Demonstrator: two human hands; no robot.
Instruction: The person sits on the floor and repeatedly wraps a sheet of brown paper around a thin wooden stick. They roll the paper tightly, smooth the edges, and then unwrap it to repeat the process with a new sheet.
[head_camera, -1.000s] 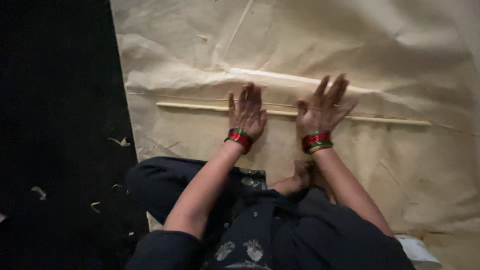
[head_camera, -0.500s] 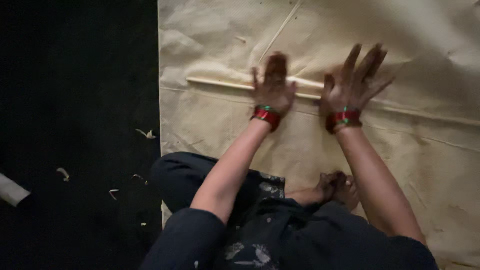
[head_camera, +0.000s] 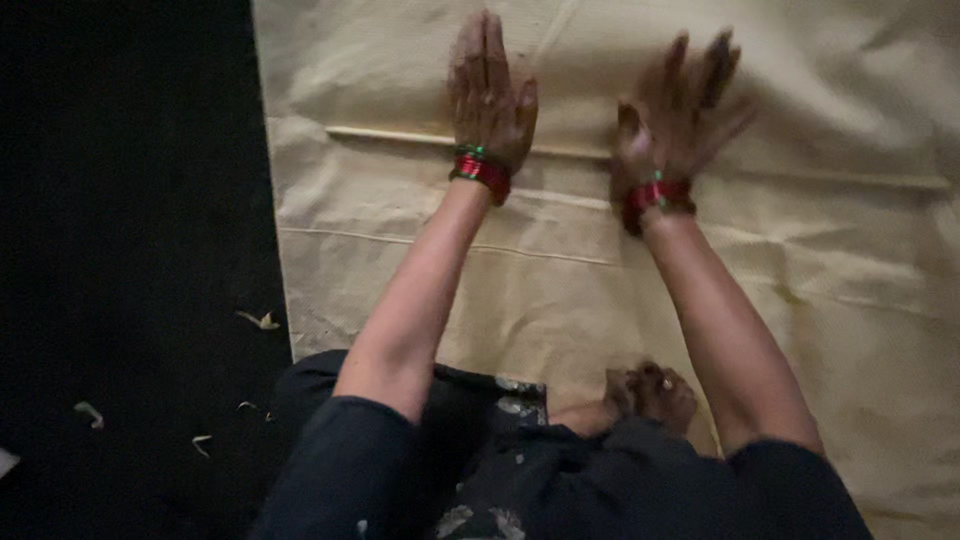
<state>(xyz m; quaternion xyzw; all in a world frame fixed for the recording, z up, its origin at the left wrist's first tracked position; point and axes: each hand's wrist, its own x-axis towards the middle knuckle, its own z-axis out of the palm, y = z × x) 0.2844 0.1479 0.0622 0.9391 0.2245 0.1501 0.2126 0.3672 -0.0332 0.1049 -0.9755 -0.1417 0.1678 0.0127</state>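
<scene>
Both hands flat, fingers spread: left hand (head_camera: 488, 95) and right hand (head_camera: 675, 110) press a thin stick (head_camera: 390, 135) against tan paper (head_camera: 480, 290). Paper looks barely wound on; most lies unrolled.

One thin stick (head_camera: 400, 135), one tan paper sheet (head_camera: 800, 300), two hands, two sets of red-green bangles (head_camera: 480, 168), several scraps (head_camera: 262, 320).

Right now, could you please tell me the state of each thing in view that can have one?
Left hand: flat, palm down on the stick, fingers together.
Right hand: flat on the stick, fingers spread, blurred.
Thin stick: lying flat across the paper, under both palms.
Tan paper sheet: spread on the floor, creased.
Red and green bangles: worn on both wrists.
Pale scraps: scattered on the dark floor.
</scene>
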